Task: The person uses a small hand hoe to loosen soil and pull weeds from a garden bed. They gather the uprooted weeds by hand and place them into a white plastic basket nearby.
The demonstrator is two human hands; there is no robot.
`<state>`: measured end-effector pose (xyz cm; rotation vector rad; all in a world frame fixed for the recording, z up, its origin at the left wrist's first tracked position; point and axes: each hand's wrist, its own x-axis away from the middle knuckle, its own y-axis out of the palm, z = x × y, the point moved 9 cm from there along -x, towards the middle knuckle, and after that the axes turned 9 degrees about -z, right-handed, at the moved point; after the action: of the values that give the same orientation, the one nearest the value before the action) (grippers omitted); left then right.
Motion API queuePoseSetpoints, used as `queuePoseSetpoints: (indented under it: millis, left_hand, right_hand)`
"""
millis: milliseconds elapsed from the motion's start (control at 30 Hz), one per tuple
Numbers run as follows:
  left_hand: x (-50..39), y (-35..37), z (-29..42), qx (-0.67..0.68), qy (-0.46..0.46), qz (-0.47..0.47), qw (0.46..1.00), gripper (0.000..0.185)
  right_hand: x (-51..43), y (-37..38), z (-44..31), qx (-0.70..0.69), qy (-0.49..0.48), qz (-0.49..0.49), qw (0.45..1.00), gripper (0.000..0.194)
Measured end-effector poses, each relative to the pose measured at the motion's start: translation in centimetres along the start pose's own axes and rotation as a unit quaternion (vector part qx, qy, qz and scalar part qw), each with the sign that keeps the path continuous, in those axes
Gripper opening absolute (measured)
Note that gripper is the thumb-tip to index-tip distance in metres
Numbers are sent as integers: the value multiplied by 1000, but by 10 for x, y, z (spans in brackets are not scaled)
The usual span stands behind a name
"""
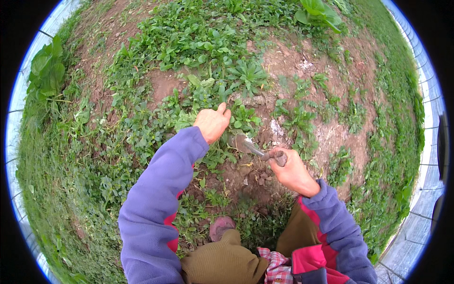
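Observation:
My right hand (292, 170) is closed around the handle of a hand trowel (254, 149), whose butt end shows above my fingers. The trowel's metal blade points left and is blurred, low against the soil beside leafy weeds. My left hand (212, 123) reaches down into low green weeds (244, 119), just up and left of the blade. Its thumb and a forefinger show, but the other fingers are underneath, so whether they grip a stem cannot be told.
Dense weeds (191, 39) cover the ground ahead and to the left. Brown soil (283, 67) shows on the right. Large-leaved plants (48, 69) grow at the far left and upper right. Plastic sheeting (431, 117) runs along both sides. My shoe (221, 227) is below my hands.

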<state>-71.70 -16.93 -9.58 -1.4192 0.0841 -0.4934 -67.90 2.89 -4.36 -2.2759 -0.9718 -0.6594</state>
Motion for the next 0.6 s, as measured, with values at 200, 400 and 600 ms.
queuePoseSetpoints:
  millis: [200, 400, 600]
  left_hand:
    - [-23, 31, -14, -9, -84, -51, 995, 18]
    - [-19, 32, -16, 11, -139, 1, 990, 16]
    - [-14, 34, -20, 38, -157, 33, 986, 14]
  right_hand:
    - [-21, 0, -9, -50, -79, 26, 995, 15]
    - [-26, 12, -9, -47, -119, 49, 991, 14]
    - [-28, 13, 0, -39, -111, 54, 992, 13]
